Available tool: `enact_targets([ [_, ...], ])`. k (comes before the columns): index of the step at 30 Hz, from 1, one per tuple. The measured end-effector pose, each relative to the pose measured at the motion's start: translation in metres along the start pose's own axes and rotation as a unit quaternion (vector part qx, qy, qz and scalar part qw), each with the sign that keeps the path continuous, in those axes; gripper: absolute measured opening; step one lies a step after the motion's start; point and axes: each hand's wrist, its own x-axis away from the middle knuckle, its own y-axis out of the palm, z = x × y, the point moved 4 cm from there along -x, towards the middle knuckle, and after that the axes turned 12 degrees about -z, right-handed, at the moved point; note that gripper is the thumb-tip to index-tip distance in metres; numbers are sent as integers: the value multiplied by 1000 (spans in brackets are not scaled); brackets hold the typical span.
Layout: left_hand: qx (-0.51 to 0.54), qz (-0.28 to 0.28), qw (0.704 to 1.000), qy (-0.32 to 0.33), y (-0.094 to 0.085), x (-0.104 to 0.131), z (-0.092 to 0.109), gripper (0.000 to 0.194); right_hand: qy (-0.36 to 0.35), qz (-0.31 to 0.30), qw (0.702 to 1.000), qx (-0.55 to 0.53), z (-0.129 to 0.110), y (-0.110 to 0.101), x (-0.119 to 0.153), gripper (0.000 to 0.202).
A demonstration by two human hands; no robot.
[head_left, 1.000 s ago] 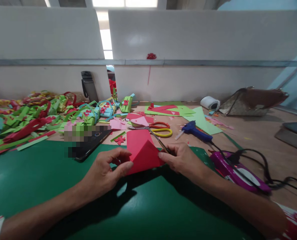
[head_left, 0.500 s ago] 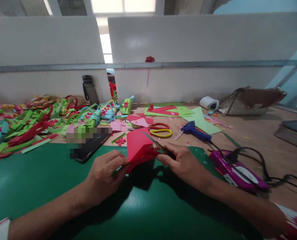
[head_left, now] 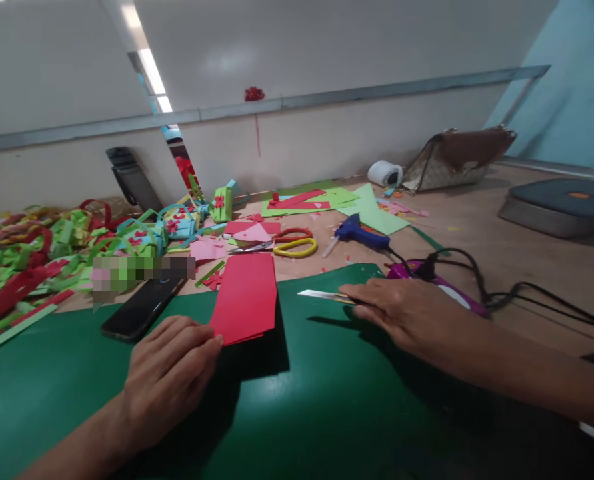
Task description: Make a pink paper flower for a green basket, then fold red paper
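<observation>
Between the thumb and fingers of my left hand (head_left: 174,373) is the lower left corner of some folded red paper (head_left: 247,297). The paper tilts up over the green mat, and a second layer peeks out along its lower edge. To the right, my right hand (head_left: 401,310) is closed around a box cutter (head_left: 324,295), its bare blade pointing left, apart from the paper. Most of the cutter's handle is hidden in my fingers. Behind the paper lie scissors (head_left: 297,248) with red and yellow handles.
The green mat (head_left: 297,413) covers the near table. A black phone (head_left: 144,300) lies left, below a heap of paper strips (head_left: 67,250). At right are a blue glue gun (head_left: 361,233), a purple power strip (head_left: 457,293) with cables, a bag (head_left: 457,160) and a grey case (head_left: 561,207).
The cutter has left the red paper's fold and moved right with my right hand. The paper now hangs flatter in my left hand. The whole view has shifted and tilted.
</observation>
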Motion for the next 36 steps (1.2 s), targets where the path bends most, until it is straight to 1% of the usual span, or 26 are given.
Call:
enact_targets([
  [3,-5,6,1000,-18,2,0,1,14,50,-88,994,26,-3,3,-8,16],
  [6,2,1,997,-78,5,3,-1,9,77,-145,986,43,-11,1,-18,20],
  [9,4,-29,992,-122,9,7,-6,8,90,-169,980,59,-15,1,-25,25],
  [13,1,-58,990,-131,11,10,-12,13,95,-175,978,66,-16,1,-31,26],
  [16,8,-60,990,-129,12,9,-12,13,96,-173,978,73,-17,1,-36,27],
  [21,7,-44,991,-123,12,6,-8,13,83,-172,978,79,-24,1,-43,25],
  [23,-5,-34,995,-99,9,5,-4,11,71,-177,979,78,-29,1,-42,23],
  [24,-10,-31,997,-75,7,5,-2,9,63,-180,979,77,-31,1,-41,22],
  [25,-14,-39,998,-45,6,4,1,8,54,-182,979,75,-33,2,-39,21],
  [27,-22,-75,997,18,5,3,8,12,36,-184,980,64,-37,5,-35,20],
  [29,-33,-110,992,54,7,3,13,19,22,-184,981,53,-38,10,-30,19],
  [31,-35,-127,990,60,10,3,15,24,15,-182,982,47,-38,16,-26,16],
  [33,-13,-152,987,46,17,4,15,26,9,-178,983,50,-37,21,-22,15],
  [36,39,-192,981,15,26,5,12,20,-10,-166,984,57,-37,26,-17,16],
])
